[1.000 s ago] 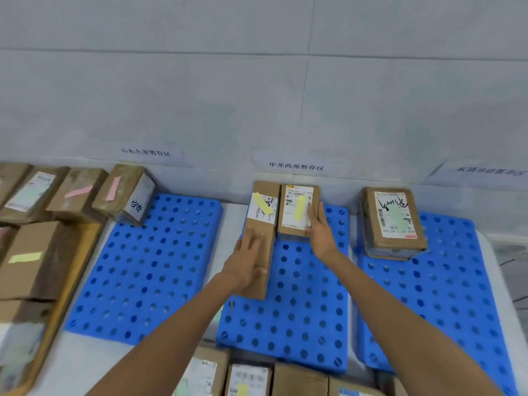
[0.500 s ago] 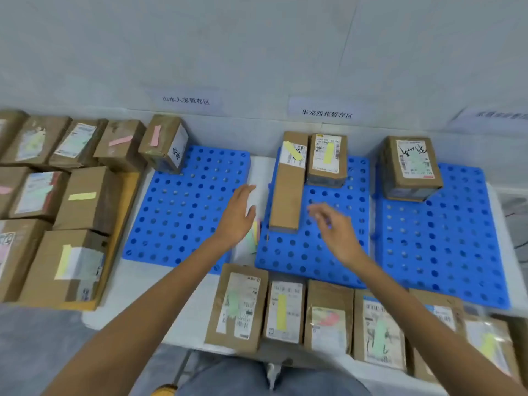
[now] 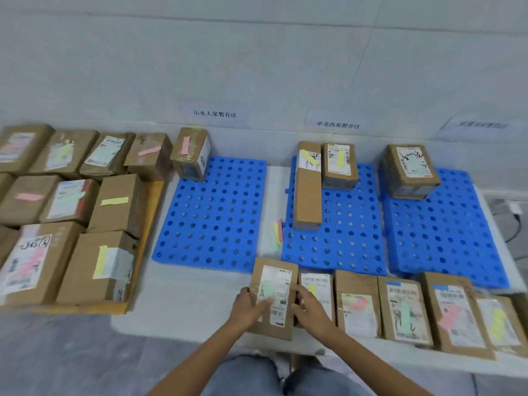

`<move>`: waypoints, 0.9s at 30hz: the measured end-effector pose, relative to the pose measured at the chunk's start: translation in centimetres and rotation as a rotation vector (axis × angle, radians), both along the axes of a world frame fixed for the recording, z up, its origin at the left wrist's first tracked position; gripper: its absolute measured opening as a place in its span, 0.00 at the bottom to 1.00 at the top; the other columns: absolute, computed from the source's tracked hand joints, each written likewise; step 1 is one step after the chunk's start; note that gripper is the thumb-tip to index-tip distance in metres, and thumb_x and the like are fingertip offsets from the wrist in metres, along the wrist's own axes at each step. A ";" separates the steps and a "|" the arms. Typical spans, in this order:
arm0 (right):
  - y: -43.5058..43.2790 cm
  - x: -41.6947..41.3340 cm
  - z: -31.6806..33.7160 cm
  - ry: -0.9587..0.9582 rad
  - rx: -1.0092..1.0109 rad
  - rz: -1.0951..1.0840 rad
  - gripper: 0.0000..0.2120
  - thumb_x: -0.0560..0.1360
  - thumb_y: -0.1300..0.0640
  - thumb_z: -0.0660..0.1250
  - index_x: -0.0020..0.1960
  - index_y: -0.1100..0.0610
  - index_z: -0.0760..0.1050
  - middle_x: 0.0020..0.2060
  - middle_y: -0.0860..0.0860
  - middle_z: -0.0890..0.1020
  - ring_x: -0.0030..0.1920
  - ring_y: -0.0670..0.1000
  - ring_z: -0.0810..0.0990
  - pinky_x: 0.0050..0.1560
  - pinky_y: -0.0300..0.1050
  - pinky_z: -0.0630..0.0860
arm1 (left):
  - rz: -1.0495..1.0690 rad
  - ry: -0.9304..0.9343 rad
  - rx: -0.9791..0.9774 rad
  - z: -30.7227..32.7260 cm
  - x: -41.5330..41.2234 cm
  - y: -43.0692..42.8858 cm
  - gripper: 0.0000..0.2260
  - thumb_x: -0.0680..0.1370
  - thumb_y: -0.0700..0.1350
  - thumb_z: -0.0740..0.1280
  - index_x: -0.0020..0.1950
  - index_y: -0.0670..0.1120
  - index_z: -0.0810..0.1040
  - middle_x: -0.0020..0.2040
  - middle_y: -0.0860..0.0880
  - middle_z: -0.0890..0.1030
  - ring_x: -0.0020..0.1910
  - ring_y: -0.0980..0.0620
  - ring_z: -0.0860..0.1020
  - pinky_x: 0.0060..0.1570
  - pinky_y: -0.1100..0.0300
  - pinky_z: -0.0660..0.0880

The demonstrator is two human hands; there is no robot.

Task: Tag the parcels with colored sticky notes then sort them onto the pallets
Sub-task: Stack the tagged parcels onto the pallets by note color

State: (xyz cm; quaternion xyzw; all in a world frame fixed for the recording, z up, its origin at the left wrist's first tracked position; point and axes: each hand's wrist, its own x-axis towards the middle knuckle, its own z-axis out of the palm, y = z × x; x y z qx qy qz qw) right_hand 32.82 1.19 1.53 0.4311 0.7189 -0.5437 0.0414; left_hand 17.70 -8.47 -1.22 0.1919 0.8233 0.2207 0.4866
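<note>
A flat brown parcel (image 3: 281,284) with a white label and a green sticky note lies at the near table edge. My left hand (image 3: 249,307) grips its left side, thumb on the label. My right hand (image 3: 309,308) holds its right side. Three blue pallets lie behind: the left pallet (image 3: 217,218) bears one parcel with a pink note (image 3: 191,158), the middle pallet (image 3: 343,232) bears two parcels with yellow notes (image 3: 308,184), the right pallet (image 3: 445,232) bears one parcel with a green note (image 3: 410,172). Loose sticky notes (image 3: 277,235) lie between the left and middle pallets.
A row of tagged parcels (image 3: 405,310) runs along the near table edge to the right of my hands. Several more tagged parcels (image 3: 71,210) crowd a wooden board at the left. Paper signs (image 3: 337,124) hang on the wall behind the pallets.
Both hands pulled back from the middle pallet to the near edge and took hold of the parcel with the green note. The view tilted down and back.
</note>
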 end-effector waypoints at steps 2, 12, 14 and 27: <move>-0.5 -0.4 -0.3 -0.024 -0.015 -0.061 0.21 0.77 0.70 0.57 0.67 0.56 0.67 0.58 0.48 0.73 0.59 0.52 0.75 0.51 0.34 0.74 | -0.108 0.089 0.016 -0.5 -0.3 -0.2 0.30 0.69 0.56 0.74 0.63 0.43 0.67 0.59 0.46 0.75 0.57 0.48 0.76 0.54 0.55 0.75; -3.3 -1.1 4.0 0.178 0.134 -0.299 0.25 0.76 0.63 0.67 0.67 0.48 0.62 0.57 0.52 0.70 0.54 0.46 0.74 0.49 0.27 0.72 | -0.027 0.237 0.264 4.2 -1.3 -1.6 0.35 0.63 0.57 0.78 0.65 0.50 0.68 0.56 0.53 0.70 0.60 0.52 0.72 0.57 0.57 0.73; -3.1 -2.2 6.1 0.250 0.163 -0.401 0.28 0.75 0.61 0.69 0.70 0.51 0.61 0.57 0.51 0.69 0.53 0.41 0.73 0.47 0.23 0.69 | -0.004 0.253 0.327 5.9 -1.5 -0.8 0.36 0.63 0.56 0.78 0.67 0.50 0.68 0.56 0.54 0.68 0.60 0.53 0.71 0.57 0.60 0.71; 4.7 -2.8 12.7 0.338 0.407 -0.819 0.40 0.61 0.43 0.78 0.64 0.51 0.61 0.57 0.48 0.71 0.61 0.50 0.72 0.60 0.51 0.74 | -0.015 0.084 0.731 14.2 2.6 7.7 0.38 0.64 0.47 0.80 0.65 0.55 0.59 0.62 0.54 0.71 0.60 0.56 0.74 0.47 0.71 0.75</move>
